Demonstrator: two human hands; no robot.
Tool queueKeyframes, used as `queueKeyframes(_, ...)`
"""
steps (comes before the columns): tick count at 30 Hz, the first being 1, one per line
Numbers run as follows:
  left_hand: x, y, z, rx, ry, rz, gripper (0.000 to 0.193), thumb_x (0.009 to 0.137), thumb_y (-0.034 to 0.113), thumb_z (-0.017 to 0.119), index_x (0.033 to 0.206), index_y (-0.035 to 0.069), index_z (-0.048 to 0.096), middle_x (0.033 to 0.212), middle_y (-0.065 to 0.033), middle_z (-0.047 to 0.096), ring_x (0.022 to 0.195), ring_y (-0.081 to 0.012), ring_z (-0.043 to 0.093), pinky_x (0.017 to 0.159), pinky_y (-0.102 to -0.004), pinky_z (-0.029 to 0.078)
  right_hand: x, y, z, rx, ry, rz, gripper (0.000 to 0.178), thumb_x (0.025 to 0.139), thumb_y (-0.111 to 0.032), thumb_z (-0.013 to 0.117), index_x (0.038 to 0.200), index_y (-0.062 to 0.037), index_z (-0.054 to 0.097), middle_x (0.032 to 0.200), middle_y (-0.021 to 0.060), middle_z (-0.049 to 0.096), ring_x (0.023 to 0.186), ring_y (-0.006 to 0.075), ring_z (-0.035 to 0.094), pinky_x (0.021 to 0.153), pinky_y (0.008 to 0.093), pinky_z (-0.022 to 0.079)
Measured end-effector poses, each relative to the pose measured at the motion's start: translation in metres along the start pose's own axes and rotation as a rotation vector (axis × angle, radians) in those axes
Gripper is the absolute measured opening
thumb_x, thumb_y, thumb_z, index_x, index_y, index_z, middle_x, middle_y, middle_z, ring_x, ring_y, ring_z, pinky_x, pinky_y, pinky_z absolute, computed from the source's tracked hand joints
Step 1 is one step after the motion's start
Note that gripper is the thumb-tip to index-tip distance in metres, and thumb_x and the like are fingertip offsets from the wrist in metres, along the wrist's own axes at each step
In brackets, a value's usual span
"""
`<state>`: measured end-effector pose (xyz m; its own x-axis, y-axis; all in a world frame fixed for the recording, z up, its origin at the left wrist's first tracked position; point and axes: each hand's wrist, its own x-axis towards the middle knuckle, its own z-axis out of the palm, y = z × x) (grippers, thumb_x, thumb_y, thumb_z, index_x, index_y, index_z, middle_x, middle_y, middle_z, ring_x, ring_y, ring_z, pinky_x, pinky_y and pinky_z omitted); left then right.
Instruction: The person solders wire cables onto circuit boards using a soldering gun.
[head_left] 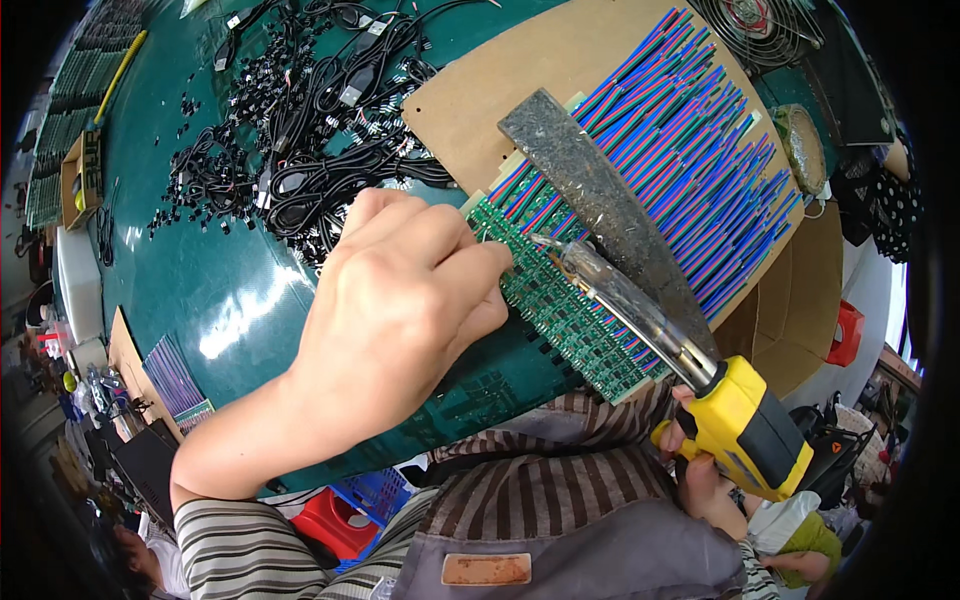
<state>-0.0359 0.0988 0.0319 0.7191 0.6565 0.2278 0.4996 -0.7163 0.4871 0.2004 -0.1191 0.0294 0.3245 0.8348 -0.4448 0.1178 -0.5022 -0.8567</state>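
My right hand (700,475) grips a yellow and black soldering gun (752,425) by its handle. The gun's metal tip reaches over a panel of small green circuit boards (570,315). My left hand (395,290) is closed in a pinch at the panel's left end; what its fingertips hold, if anything, is hidden. Rows of blue, red, green and black wires (690,160) run from the boards' far side. A flat, dark, worn metal bar (605,200) lies across these wires. Boards and wires rest on a brown cardboard sheet (465,95).
Black cables with plugs (330,180) lie heaped on the green table mat (150,190), left of the cardboard. Another wired board (178,385) sits at the left edge. A fan (760,25) stands far right. Below the table are a red stool (335,522) and a blue basket (372,495).
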Motion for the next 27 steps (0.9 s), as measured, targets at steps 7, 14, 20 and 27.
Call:
queueKeyframes(7, 0.003, 0.003, -0.001, -0.357, -0.024, -0.453, 0.008, 0.066, 0.001, 0.07, 0.074, -0.001, 0.066, 0.066, -0.0082, 0.063, 0.061, -0.0144, 0.059, 0.063, -0.0264, 0.047, 0.003, -0.008, 0.004, 0.012, -0.008, 0.037, 0.048, 0.071, -0.05, 0.067, 0.088, -0.005, 0.063, 0.075, 0.0026, 0.057, 0.07, 0.0134, 0.058, 0.066, 0.0286, 0.045)
queueKeyframes(14, 0.017, -0.003, -0.015, -0.377, -0.202, -0.545, 0.008, 0.064, 0.003, 0.066, 0.069, -0.003, 0.066, 0.06, -0.0059, 0.062, 0.056, -0.0081, 0.057, 0.059, -0.0226, 0.047, 0.007, -0.007, 0.002, -0.219, -0.023, -0.25, 0.035, 0.077, -0.04, 0.059, 0.087, -0.0074, 0.064, 0.077, 0.0057, 0.057, 0.07, 0.0216, 0.058, 0.064, 0.032, 0.045)
queueKeyframes(20, 0.019, -0.006, -0.011, -0.346, -0.221, -0.515, 0.008, 0.062, 0.004, 0.064, 0.066, -0.004, 0.065, 0.057, -0.0059, 0.061, 0.056, -0.0086, 0.057, 0.059, -0.0225, 0.047, 0.002, 0.013, -0.004, -0.263, -0.012, -0.316, 0.028, 0.072, -0.03, 0.059, 0.086, -0.0068, 0.065, 0.081, 0.0098, 0.059, 0.071, 0.0275, 0.059, 0.064, 0.0356, 0.047)
queueKeyframes(27, 0.018, -0.008, -0.01, -0.35, -0.198, -0.477, 0.009, 0.062, 0.004, 0.064, 0.065, -0.004, 0.064, 0.057, -0.0063, 0.06, 0.054, -0.0092, 0.057, 0.058, -0.0227, 0.047, 0.004, 0.006, -0.002, -0.286, -0.038, -0.305, 0.028, 0.065, -0.021, 0.061, 0.087, -0.004, 0.065, 0.084, 0.0125, 0.061, 0.074, 0.0308, 0.061, 0.065, 0.0376, 0.049)
